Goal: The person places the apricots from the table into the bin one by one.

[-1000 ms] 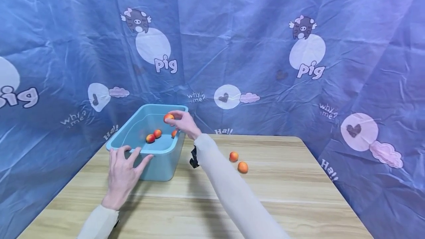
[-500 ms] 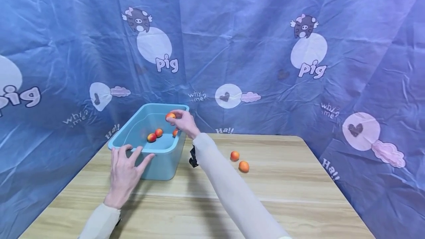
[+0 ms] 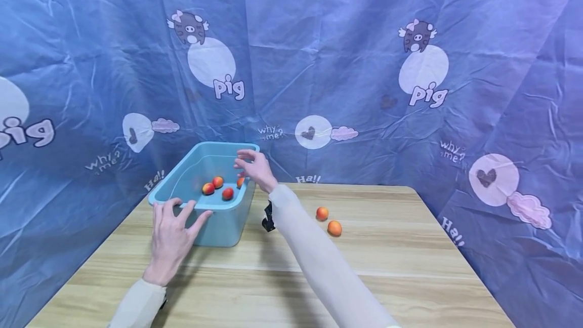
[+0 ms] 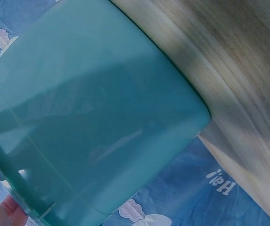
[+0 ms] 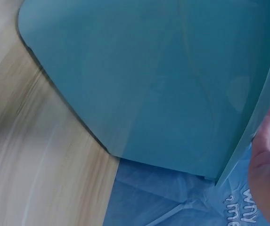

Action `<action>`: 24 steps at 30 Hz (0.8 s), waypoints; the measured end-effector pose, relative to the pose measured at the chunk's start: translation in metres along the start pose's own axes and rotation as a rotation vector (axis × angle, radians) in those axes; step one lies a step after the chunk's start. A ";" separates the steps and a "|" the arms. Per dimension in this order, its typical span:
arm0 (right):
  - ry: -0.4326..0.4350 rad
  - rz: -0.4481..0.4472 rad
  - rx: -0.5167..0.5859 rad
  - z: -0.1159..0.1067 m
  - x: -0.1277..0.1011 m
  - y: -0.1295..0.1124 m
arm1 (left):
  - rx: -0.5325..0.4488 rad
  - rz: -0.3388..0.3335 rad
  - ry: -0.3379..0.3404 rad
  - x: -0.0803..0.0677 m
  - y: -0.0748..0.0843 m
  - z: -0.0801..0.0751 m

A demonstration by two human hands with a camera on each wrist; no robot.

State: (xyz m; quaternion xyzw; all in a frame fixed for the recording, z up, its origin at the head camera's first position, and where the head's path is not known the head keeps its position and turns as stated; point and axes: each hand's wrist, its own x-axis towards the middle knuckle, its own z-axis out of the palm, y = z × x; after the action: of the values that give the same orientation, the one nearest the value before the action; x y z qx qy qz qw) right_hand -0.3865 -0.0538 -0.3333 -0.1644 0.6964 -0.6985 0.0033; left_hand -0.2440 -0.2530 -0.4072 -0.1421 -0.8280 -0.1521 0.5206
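A teal plastic bin [image 3: 218,229] stands at the table's back left and holds several small orange-red fruits [image 3: 227,194]. My right hand [image 3: 253,167] hovers over the bin's right rim with loose, spread fingers and holds nothing. My left hand [image 3: 172,237] rests on the bin's near rim, fingers straight. Two more fruits [image 3: 322,213] [image 3: 334,228] lie on the wood to the right of my right arm. Both wrist views show mostly the bin's outer wall [image 4: 102,122] [image 5: 163,80], with a bit of hand at the edge.
The wooden table [image 3: 387,262] stretches to the right and front of the bin. A blue printed cloth [image 3: 346,65] hangs close behind and on both sides. A dark wrist strap [image 3: 268,216] shows under my right forearm.
My right hand held a fruit over the bin and has let it go. That fruit now lies in the bin beside the others. The left hand has stayed put.
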 end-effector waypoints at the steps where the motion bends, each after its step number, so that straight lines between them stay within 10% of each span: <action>1: -0.003 -0.007 0.011 -0.002 0.000 0.001 | -0.001 -0.002 -0.001 0.000 0.000 0.000; 24: -0.110 -0.107 -0.088 -0.037 -0.022 0.013 | -0.008 0.019 -0.001 0.001 0.000 -0.001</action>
State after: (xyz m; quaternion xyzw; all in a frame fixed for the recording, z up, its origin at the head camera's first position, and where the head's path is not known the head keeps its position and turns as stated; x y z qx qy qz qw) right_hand -0.3770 -0.0133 -0.3497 -0.2394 0.7155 -0.6563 -0.0031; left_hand -0.2432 -0.2535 -0.4057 -0.1523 -0.8264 -0.1502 0.5209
